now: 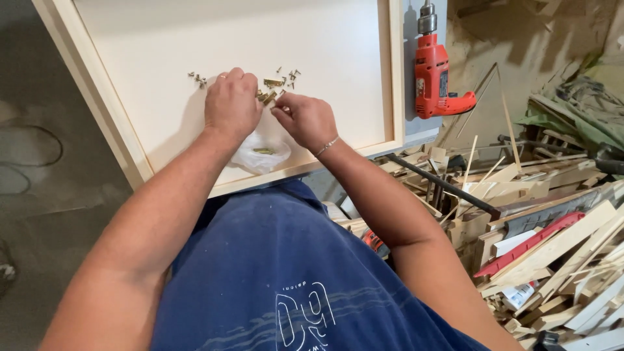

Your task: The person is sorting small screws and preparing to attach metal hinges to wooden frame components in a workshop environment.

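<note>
Head view, both hands knuckles-up, left hand (pixel 231 104) and right hand (pixel 305 119) pinching brass hinges (pixel 268 97) over panel (pixel 162 45)

A woodworking shop — a heap of wood offcuts (pixel 552 253) fills the right, a red drill (pixel 434 81) lies beside a pale framed panel (pixel 195 39).

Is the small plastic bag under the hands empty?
Not empty: the clear plastic bag lies crumpled on the white panel, with a brass piece showing inside.
</note>
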